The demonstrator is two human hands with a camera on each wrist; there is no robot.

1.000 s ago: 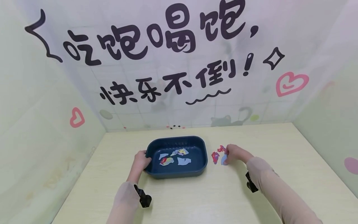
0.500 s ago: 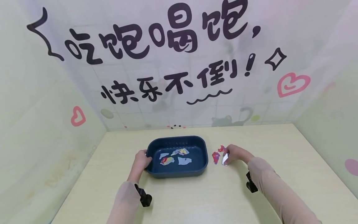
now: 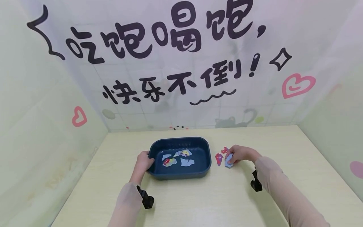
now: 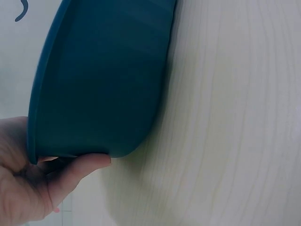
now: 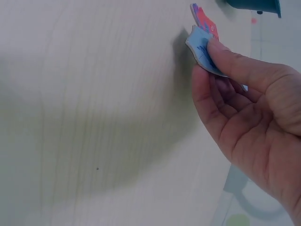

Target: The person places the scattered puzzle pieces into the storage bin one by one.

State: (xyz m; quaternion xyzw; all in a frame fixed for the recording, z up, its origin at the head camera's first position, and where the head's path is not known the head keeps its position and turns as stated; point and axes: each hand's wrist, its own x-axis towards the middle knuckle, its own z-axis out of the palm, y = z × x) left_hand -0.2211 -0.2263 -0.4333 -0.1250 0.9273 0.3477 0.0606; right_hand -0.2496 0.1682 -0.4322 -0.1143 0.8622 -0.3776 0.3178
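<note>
A dark blue rectangular tub (image 3: pixel 181 176) sits on the table with several flat, irregular puzzle pieces lying inside, among them a red and yellow piece (image 3: pixel 169 162) and a pale blue piece (image 3: pixel 187 162). My left hand (image 3: pixel 144 162) grips the tub's left end, thumb along the outer wall in the left wrist view. Right of the tub, my right hand (image 3: pixel 240 153) pinches a light blue puzzle piece (image 5: pixel 202 44) between thumb and fingers, tilted up from the table. Two red and purple puzzle pieces, a nearer one (image 3: pixel 218 159) and a farther one (image 3: pixel 225 150), lie beside that hand.
The pale wood-grain table (image 3: pixel 195 201) meets a printed cloth wall (image 3: pixel 158 116) at its back edge, with more cloth on both sides. Each wrist wears a black camera, such as the right wrist's camera (image 3: pixel 256 183).
The light blue piece has been tipped up from the table into my right hand's pinch, and the hand has turned slightly. My left hand and the tub hold still.
</note>
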